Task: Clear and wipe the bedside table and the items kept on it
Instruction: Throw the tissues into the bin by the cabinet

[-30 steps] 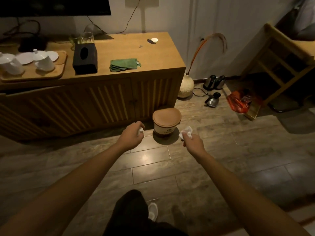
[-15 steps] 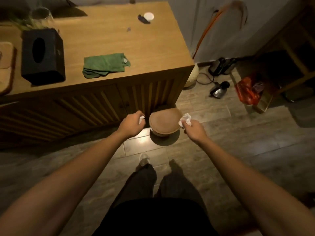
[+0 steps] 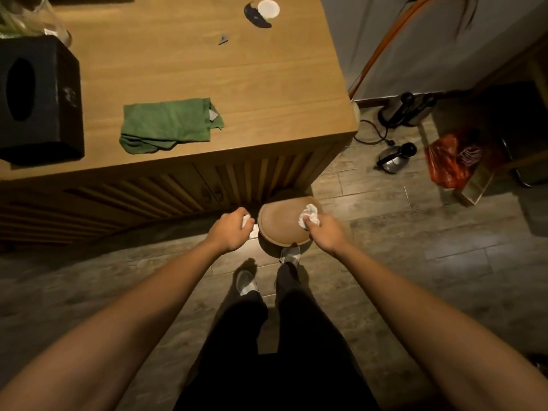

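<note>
A round bin with a brown lid (image 3: 281, 226) stands on the floor against the wooden cabinet (image 3: 225, 75). My right hand (image 3: 324, 232) pinches a crumpled white tissue (image 3: 308, 216) just over the lid's right side. My left hand (image 3: 229, 229) grips a smaller white scrap (image 3: 246, 222) just left of the bin. On the cabinet top lie a folded green cloth (image 3: 169, 123), a black tissue box (image 3: 35, 99), a small white cap (image 3: 268, 8) and a tiny dark scrap (image 3: 222, 40).
A glass (image 3: 38, 22) stands behind the tissue box. To the right on the floor are a kettle (image 3: 396, 158), its cord, a second kettle base (image 3: 406, 109) and an orange bag (image 3: 447, 161) by a wooden shelf. My feet (image 3: 246, 281) stand just before the bin.
I have stepped closer to the bin and cabinet, and the view tilts further down. Both hands, still holding their tissues, now hover beside and over the bin lid.
</note>
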The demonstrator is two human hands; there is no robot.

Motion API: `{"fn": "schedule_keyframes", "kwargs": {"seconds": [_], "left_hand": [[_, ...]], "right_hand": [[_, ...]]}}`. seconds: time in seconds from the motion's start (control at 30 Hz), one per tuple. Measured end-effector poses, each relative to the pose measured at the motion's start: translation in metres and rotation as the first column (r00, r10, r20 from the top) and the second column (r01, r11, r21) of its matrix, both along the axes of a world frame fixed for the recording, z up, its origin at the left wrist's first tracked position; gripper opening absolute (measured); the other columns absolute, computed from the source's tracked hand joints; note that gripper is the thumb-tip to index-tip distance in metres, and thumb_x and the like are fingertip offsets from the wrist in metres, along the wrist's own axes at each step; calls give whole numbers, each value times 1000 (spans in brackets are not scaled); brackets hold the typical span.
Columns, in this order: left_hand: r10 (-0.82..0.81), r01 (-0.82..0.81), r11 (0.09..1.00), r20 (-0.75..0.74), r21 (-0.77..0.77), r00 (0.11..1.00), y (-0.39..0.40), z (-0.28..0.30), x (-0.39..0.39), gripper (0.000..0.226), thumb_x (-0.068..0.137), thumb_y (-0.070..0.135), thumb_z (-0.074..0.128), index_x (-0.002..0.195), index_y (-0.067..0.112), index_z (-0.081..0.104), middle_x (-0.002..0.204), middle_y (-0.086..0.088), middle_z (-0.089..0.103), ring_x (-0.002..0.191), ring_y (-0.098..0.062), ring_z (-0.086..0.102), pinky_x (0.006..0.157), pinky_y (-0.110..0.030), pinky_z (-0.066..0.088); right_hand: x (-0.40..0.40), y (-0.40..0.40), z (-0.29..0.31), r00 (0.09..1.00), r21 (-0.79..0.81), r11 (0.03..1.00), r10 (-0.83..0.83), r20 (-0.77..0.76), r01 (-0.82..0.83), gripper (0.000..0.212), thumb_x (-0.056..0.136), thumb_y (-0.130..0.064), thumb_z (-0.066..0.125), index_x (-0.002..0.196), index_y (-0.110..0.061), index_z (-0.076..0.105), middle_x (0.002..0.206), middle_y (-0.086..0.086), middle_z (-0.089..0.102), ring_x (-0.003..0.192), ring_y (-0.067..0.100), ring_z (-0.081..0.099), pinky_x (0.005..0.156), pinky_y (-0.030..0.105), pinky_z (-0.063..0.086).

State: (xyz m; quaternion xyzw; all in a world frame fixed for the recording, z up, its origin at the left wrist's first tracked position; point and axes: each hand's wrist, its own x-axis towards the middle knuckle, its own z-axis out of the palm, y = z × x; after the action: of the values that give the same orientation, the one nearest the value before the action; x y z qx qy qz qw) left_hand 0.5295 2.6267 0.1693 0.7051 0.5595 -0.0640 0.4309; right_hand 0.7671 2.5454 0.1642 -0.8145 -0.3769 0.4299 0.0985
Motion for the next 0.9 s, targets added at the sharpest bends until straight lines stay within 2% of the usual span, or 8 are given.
{"fn": "schedule_keyframes", "kwargs": {"seconds": [0.17, 0.3, 0.5, 0.57, 0.63, 0.73, 0.8, 0.9], "left_hand": [[22, -25, 982, -18, -187, 1000, -3, -32, 31, 28, 100, 29, 49, 121, 14, 60, 108, -11, 68, 95, -28, 66, 82, -39, 55], [86, -77, 946, 16, -315, 996, -15, -54, 54, 19, 93, 14, 51, 104, 13, 67, 79, 2, 63, 91, -32, 67, 74, -37, 53], [-56, 63, 844, 30, -533, 998, -33, -105, 83, 14, 92, 20, 60, 97, 13, 72, 103, -5, 68, 86, -16, 62, 69, -28, 52], [24, -23, 803, -6, -595, 1000, -38, -128, 91, 18, 93, 21, 62, 104, 10, 72, 102, -2, 65, 87, -13, 58, 64, -21, 46], [213, -197, 755, -50, -625, 976, -45, -153, 100, 19, 93, 17, 61, 108, 10, 71, 97, 1, 64, 84, -10, 58, 59, -20, 44], [486, -413, 619, -87, -669, 870, -50, -193, 114, 22, 94, 10, 53, 111, 10, 67, 91, -3, 63, 66, -11, 62, 46, -19, 44], [594, -487, 551, -92, -677, 799, -49, -223, 122, 23, 93, 8, 51, 109, 13, 67, 95, -8, 64, 73, -19, 62, 56, -25, 48], [689, -565, 480, -110, -671, 716, -45, -268, 134, 15, 95, 12, 55, 97, 21, 67, 111, -13, 66, 94, -30, 61, 77, -43, 49]], "right_hand": [[11, 8, -39, 974, -38, 980, -198, -107, 195, 44, 102, -45, 49, 107, -8, 73, 96, 10, 73, 91, 27, 70, 81, 40, 58], [26, -5, -73, 933, -87, 939, -340, -116, 331, 45, 101, -41, 52, 109, -1, 72, 105, 20, 72, 102, 34, 66, 87, 36, 50], [42, -44, -131, 881, -234, 865, -469, -67, 443, 49, 100, -49, 47, 113, -7, 68, 112, 15, 70, 106, 34, 65, 97, 47, 51], [45, -55, -157, 873, -220, 859, -484, -55, 462, 43, 99, -44, 49, 113, -8, 66, 111, 14, 70, 106, 33, 66, 98, 49, 52], [44, -66, -183, 838, -202, 835, -537, -97, 512, 29, 98, -39, 52, 108, -14, 63, 102, 11, 71, 96, 29, 70, 92, 47, 56], [42, -68, -220, 682, -324, 702, -705, -195, 634, 21, 101, -38, 50, 105, -19, 59, 72, 1, 69, 51, 8, 63, 47, 23, 51], [42, -60, -244, 549, -441, 616, -786, -284, 653, 24, 102, -41, 49, 97, -20, 58, 60, -2, 65, 36, 5, 52, 36, 16, 38], [47, -43, -281, 403, -503, 560, -827, -393, 658, 29, 102, -42, 49, 116, -17, 55, 77, 3, 62, 42, 9, 54, 39, 17, 40]]}}
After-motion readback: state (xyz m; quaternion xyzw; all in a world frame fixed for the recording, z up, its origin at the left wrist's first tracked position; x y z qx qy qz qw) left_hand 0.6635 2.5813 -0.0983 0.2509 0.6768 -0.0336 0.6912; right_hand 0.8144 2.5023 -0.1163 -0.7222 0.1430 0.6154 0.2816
